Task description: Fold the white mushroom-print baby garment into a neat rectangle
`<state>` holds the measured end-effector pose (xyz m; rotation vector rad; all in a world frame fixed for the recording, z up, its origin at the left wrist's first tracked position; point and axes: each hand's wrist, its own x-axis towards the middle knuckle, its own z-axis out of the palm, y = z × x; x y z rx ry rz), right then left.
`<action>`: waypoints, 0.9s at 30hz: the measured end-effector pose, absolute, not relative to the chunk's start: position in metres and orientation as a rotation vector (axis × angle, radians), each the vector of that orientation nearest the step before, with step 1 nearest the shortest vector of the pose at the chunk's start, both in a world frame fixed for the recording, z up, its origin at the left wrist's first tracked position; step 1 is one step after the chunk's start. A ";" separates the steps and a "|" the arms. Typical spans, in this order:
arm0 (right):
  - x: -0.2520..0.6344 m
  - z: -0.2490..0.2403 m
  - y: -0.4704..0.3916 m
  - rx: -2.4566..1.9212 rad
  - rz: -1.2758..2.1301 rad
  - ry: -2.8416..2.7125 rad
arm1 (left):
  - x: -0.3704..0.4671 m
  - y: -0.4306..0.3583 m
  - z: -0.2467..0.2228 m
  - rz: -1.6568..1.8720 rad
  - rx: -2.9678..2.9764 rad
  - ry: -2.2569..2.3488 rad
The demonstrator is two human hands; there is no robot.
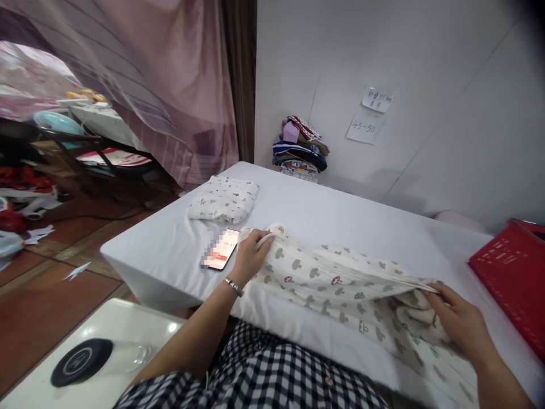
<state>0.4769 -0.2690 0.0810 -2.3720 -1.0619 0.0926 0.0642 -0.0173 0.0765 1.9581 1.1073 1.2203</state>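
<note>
My left hand (254, 250) pinches one end of mushroom-print cloth (315, 284), fingers closed on edge; my right hand (462, 321) grips same edge farther along, thumb and fingers together
Cloth stretched along near side of white table (340, 216), slack below edge, bunched beside right hand
Best handled, I judge, with even pull, edge straight, bunched part smoothed flat
Red basket (506, 272) at far right, contents hidden from me
Blue basin (57, 120) in left background, cannot tell what it holds
</note>
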 end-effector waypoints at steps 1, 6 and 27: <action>0.477 0.081 -0.267 -2.369 0.109 -1.113 | 0.063 -0.016 0.076 1.183 1.942 1.127; 0.477 0.087 -0.261 -2.414 0.130 -1.244 | 0.054 -0.013 0.070 0.913 1.873 1.155; 0.462 0.102 -0.207 -2.571 0.231 -1.632 | 0.070 0.018 0.050 0.355 2.524 1.459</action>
